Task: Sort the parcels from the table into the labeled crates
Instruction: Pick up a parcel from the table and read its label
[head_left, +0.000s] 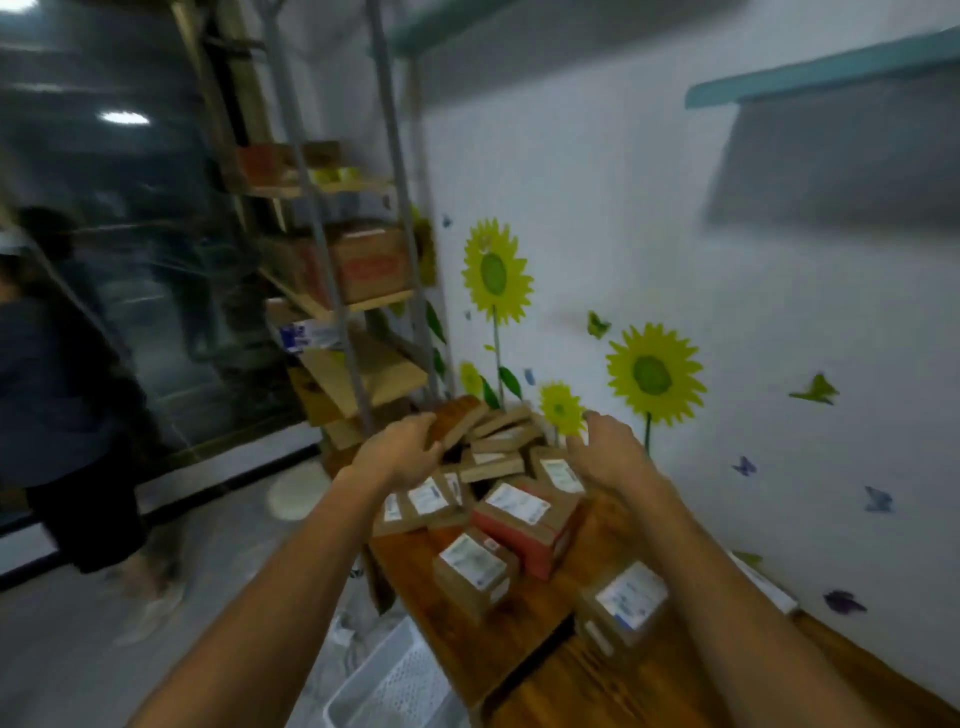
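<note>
now left hand (397, 452) curled round a brown parcel (460, 423), right hand (610, 449) slack-fingered over the pile

Head view: looks forward and down along table (519, 649) (close, tilted), wall at right.

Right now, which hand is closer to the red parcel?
The right hand, I'd judge. It hovers just beyond and to the right of the red parcel. The left hand is farther off to the left, at the pile's far end.
</note>
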